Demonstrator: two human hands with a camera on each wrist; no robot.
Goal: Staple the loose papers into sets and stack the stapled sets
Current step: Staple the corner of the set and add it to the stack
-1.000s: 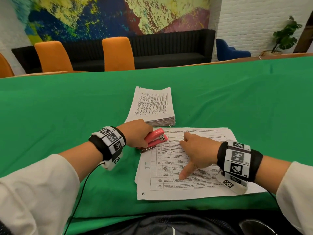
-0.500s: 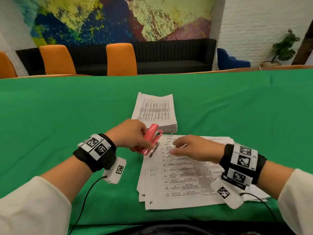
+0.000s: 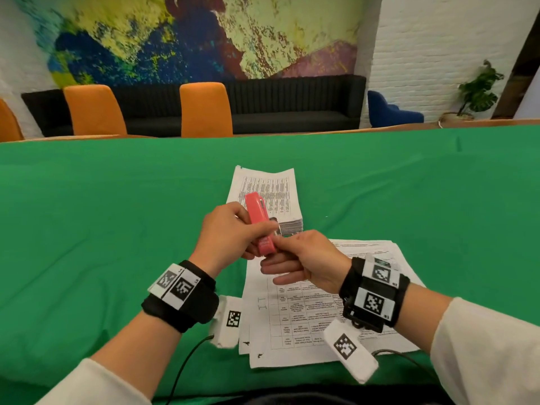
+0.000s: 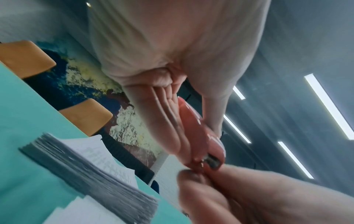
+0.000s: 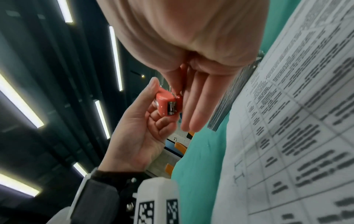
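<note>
My left hand (image 3: 233,232) grips a small red stapler (image 3: 257,217) and holds it up above the table, its far end pointing away from me. My right hand (image 3: 295,252) pinches the stapler's near end between thumb and forefinger, its other fingers stretched out. The right wrist view shows the stapler (image 5: 166,104) end-on with its metal channel, in my left hand (image 5: 138,136). In the left wrist view the stapler (image 4: 199,133) lies along my fingers. Loose printed sheets (image 3: 306,317) lie fanned on the green cloth under my right hand. A thick stack of papers (image 3: 280,194) sits just beyond.
The green-covered table (image 3: 117,229) stretches wide to both sides. Orange chairs (image 3: 204,109) and a black sofa (image 3: 292,103) stand past its far edge. A thin cable (image 3: 187,363) hangs from my left wristband.
My left hand has lifted the stapler off the sheets' corner and turned it upright. My right hand has left the sheets and taken hold of the stapler's near end.
</note>
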